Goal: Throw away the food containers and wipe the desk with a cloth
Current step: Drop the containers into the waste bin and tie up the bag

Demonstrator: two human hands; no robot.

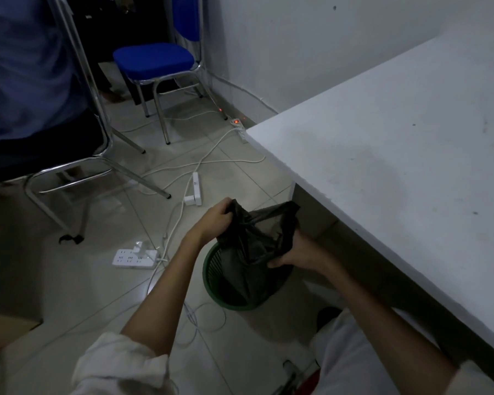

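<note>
glossy black plastic bag (251, 238)

We see a thin, crinkly black plastic bag (250, 238) hanging into a round green plastic basket bin (211, 269) on the floor, its top pulled open above the rim. Beside the bin stands our big white worktop (397, 155), bare and a bit smudged.

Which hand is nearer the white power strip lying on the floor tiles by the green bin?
Left. The left hand grips the black bag's edge on the power strip's side; the right hand grips the bag's far side, by the desk.
</note>
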